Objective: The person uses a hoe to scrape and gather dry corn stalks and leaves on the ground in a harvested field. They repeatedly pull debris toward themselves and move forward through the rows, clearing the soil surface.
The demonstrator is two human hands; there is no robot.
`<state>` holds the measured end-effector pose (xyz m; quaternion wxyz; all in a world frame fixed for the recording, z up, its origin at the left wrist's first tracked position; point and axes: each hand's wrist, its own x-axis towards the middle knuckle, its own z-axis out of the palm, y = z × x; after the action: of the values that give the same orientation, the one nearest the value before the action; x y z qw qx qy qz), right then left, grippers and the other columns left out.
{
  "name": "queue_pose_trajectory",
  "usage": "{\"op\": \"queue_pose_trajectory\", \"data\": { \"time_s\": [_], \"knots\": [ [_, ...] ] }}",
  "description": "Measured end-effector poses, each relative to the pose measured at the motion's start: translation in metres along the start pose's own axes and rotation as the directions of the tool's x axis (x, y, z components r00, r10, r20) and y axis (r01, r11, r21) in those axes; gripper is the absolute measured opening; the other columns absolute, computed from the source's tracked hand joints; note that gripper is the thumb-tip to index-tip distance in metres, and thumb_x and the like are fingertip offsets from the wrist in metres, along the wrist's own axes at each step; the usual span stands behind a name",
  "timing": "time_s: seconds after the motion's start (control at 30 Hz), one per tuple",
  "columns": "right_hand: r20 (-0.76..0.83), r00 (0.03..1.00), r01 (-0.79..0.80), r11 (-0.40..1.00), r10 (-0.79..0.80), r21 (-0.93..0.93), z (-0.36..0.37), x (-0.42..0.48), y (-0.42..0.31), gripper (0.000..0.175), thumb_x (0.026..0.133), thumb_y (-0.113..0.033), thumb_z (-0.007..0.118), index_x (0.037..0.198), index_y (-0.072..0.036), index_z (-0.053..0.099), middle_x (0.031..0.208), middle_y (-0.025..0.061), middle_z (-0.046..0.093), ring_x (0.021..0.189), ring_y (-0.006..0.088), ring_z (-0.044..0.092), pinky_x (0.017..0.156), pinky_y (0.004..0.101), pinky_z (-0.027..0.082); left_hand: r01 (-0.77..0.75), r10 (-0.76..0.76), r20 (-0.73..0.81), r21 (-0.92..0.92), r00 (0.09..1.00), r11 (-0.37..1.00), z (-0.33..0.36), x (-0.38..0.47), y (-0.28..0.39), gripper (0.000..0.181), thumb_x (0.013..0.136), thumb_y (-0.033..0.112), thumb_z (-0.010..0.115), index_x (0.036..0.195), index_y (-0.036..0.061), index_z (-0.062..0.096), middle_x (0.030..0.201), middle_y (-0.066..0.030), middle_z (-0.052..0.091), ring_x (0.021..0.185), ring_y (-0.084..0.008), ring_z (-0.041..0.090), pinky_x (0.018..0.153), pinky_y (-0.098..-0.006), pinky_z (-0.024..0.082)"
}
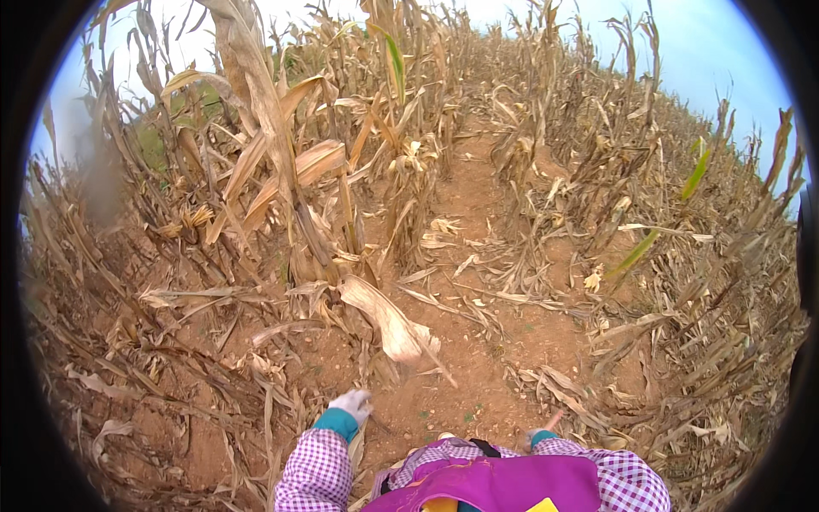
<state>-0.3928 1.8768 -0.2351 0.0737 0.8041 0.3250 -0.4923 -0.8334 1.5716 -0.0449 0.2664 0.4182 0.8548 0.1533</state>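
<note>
My left hand (352,404), in a pale glove below a teal cuff, is low at centre left, over bare soil beside dry maize leaves. Its fingers are partly curled and blurred; whether it holds anything cannot be told. At the lower right, my right hand (532,438) is mostly hidden by its teal cuff. A short pinkish-brown stick-like thing (554,420) juts up from it, apparently gripped. A broad dry maize leaf (390,326) hangs from a standing dry maize stalk (265,109) ahead of my left hand.
Dry maize stalks (409,211) stand in rows on both sides and ahead. A strip of reddish soil (473,185) runs between them, littered with fallen husks (448,226). Loose dry leaves (563,390) lie near my right hand. A few green leaves (696,174) show at the right.
</note>
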Motion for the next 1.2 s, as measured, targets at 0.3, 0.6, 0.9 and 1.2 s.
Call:
{"op": "queue_pose_trajectory", "data": {
  "time_s": [0.3,0.6,0.9,1.2],
  "knots": [
    [0.283,0.940,-0.283,0.903,0.192,0.325,0.025,0.082,0.008,0.024,0.092,-0.027,0.048,0.074,-0.012,0.049,0.058,0.0035,0.044,0.046,0.0185,0.041,0.044,0.0375,0.034,-0.374,0.516,-0.279,0.433,0.810,0.820,-0.103,0.096,0.048,0.037,0.084,0.020,0.058,0.118,0.0065,0.050,0.124,-0.0163,0.051,0.115,-0.0303,0.049,0.094,-0.0431,0.046],
    [0.501,0.843,-0.284,0.953,0.197,0.102,0.085,0.076,-0.016,0.025,0.090,-0.026,0.051,0.071,-0.011,0.046,0.049,0.0021,0.042,0.035,0.0172,0.039,0.034,0.0316,0.028,0.201,-0.011,-0.239,0.788,0.971,0.581,-0.223,0.162,0.150,0.072,0.080,0.007,0.052,0.143,0.0100,0.018,0.151,-0.0143,0.011,0.140,-0.0300,0.005,0.113,-0.0489,0.000],
    [0.509,0.834,-0.283,0.957,0.214,0.061,0.088,0.017,-0.034,0.023,0.087,-0.026,0.059,0.076,-0.008,0.048,0.051,0.0023,0.044,0.039,0.0172,0.044,0.035,0.0319,0.033,0.477,-0.431,-0.308,0.799,0.848,0.367,-0.268,0.095,0.094,0.101,0.069,0.037,0.074,0.145,0.0183,0.011,0.133,-0.0211,0.044,0.130,-0.0356,0.034,0.110,-0.0470,0.015],
    [0.331,0.939,0.140,0.779,0.091,-0.611,0.099,0.085,-0.019,0.019,0.085,-0.023,0.056,0.094,-0.008,0.062,0.066,0.0082,0.054,0.051,0.0176,0.051,0.047,0.0333,0.042,-0.171,0.477,-0.066,0.884,0.876,0.435,-0.241,0.126,0.088,0.037,0.076,0.008,0.055,0.113,0.0092,0.052,0.118,-0.0082,0.053,0.115,-0.0228,0.046,0.096,-0.0368,0.036]
  ]
}}
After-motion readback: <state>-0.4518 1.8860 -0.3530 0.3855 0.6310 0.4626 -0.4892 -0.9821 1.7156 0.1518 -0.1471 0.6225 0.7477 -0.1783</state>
